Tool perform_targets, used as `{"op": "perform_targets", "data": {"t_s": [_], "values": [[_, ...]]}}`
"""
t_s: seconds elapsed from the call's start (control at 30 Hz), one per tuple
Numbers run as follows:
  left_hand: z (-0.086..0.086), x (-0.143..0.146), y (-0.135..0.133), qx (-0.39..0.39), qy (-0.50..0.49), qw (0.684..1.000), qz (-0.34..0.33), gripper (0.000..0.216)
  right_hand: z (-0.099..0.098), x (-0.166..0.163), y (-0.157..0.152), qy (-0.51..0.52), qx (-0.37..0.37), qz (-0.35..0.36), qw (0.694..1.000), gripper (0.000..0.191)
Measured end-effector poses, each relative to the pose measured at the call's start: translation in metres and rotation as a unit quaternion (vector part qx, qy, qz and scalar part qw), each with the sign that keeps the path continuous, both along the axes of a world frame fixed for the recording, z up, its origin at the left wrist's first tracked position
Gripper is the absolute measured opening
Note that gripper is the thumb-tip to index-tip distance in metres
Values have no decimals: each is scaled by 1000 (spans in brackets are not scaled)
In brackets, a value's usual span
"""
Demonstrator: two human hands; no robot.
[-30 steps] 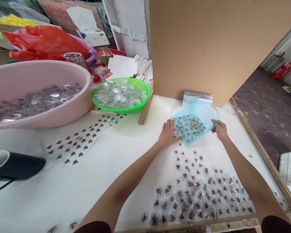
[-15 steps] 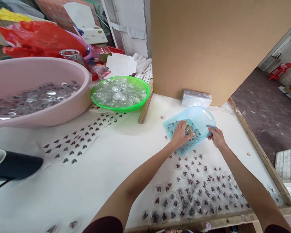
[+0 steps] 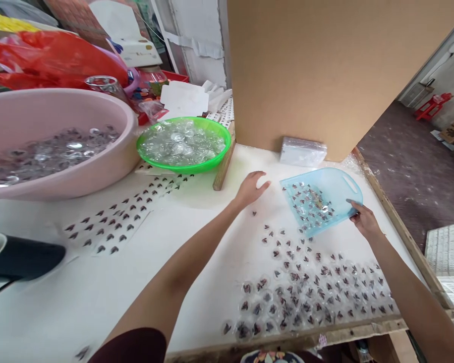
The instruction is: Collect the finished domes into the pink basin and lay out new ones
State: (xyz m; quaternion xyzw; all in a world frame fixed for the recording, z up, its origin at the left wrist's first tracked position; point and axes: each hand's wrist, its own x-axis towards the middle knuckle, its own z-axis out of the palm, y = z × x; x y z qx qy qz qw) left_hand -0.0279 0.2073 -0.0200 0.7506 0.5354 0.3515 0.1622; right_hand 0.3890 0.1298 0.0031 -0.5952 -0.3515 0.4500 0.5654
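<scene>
My right hand [image 3: 365, 220] grips the handle end of a translucent blue tray [image 3: 335, 184], shaped like a dustpan with a slot handle. Small dark fly-like pieces and a few yellowish bits lie on the tray's left part. My left hand [image 3: 251, 188] hovers over the white tabletop to the left of the tray, fingers apart and holding nothing. Near the front edge, many round clear plastic pieces [image 3: 306, 307], each with a dark fly-like mark, are spread out. One dark piece [image 3: 253, 214] sits alone just below my left hand.
A pink tub [image 3: 98, 176] and a green basin [image 3: 196, 168] of clear plastic pieces stand at the left, with a dark mug [image 3: 30, 257] on its side. A cardboard panel [image 3: 325, 65] rises behind a clear packet [image 3: 302, 152]. Wooden strips [image 3: 397, 217] edge the table.
My left hand has come off the tray and moved left and up, its fingers now free. My right hand has shifted the tray to the right.
</scene>
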Motion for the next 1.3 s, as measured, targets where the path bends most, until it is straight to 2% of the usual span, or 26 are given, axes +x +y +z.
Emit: {"op": "perform_targets", "data": {"t_s": [0.1, 0.23, 0.33, 0.43, 0.57, 0.67, 0.8, 0.87, 1.1, 1.3], "values": [[-24, -26, 14, -35, 83, 996, 12, 58, 0, 30, -10, -24, 15, -26, 999, 48], [-34, -27, -1, -59, 116, 990, -47, 59, -3, 68, -29, -37, 18, -80, 996, 49], [-33, -20, -40, -71, 102, 987, -100, 64, -5, 83, -46, -44, 5, -99, 994, 51], [-35, -20, -95, -84, 83, 983, -138, 73, -5, 81, -62, -58, 5, -92, 994, 51], [-37, -17, -164, -69, 100, 980, -160, 107, -6, 57, -78, -82, 18, -73, 994, 49], [-39, -1, -192, -64, 121, 980, -143, 119, -9, 31, -85, -86, 23, -73, 993, 47], [-47, 33, -198, -84, 99, 989, -72, 112, -12, -1, -91, -72, 19, -69, 995, 47], [-50, 49, -196, -92, 73, 991, -58, 106, -13, -12, -92, -64, 17, -68, 996, 48], [-43, 89, -190, -112, -50, 990, -71, 75, -15, -35, -96, -39, 15, -45, 998, 49], [-33, 128, -173, -116, -79, 986, -86, 68, -16, -52, -99, 3, 8, -37, 999, 49]]}}
